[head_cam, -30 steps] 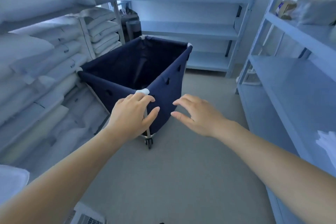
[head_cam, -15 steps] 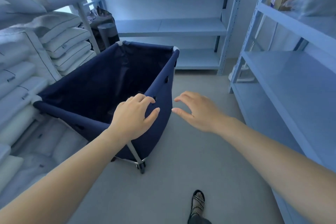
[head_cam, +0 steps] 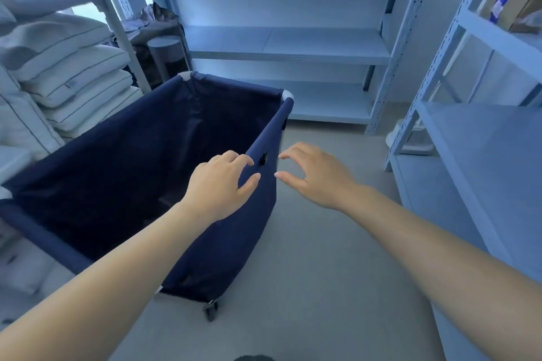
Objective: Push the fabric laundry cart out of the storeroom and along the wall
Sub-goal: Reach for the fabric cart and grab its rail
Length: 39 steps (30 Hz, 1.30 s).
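Observation:
The navy fabric laundry cart (head_cam: 228,243) stands on the grey floor at left of centre, open at the top and dark inside, one caster visible under its near corner. My left hand (head_cam: 220,184) rests on the cart's right top rim, fingers over the rail and thumb on the outer fabric. My right hand (head_cam: 313,176) hovers just to the right of that rim, fingers curled and apart, holding nothing, its thumb tip close to the fabric.
Stacked white pillows (head_cam: 73,79) fill the racks on the left, close to the cart. Metal shelving (head_cam: 287,44) lines the back wall and another rack (head_cam: 469,138) runs along the right. A dark bin (head_cam: 167,50) stands in the back corner. Grey floor (head_cam: 316,243) lies between cart and right rack.
The cart has come nearer and swung so its right side faces me. My left hand slid from the near corner onto the right rim. My right hand stayed open beside it.

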Each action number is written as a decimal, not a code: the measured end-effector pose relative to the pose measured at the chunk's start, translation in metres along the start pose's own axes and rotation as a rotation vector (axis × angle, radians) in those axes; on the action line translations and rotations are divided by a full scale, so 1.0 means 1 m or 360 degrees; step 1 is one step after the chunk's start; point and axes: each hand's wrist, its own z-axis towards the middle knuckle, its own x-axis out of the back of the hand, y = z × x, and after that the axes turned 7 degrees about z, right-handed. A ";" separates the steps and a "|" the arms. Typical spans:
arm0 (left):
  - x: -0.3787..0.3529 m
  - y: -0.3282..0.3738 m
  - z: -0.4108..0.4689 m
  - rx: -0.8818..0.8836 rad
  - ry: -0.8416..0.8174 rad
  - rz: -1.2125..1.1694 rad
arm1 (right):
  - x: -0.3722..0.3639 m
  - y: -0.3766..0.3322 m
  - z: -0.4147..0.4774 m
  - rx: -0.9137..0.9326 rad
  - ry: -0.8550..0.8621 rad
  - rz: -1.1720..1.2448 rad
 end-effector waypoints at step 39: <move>-0.219 -0.089 0.342 0.0756 -0.0785 -0.0016 | -0.082 0.263 0.403 0.0603 -0.0869 -0.0262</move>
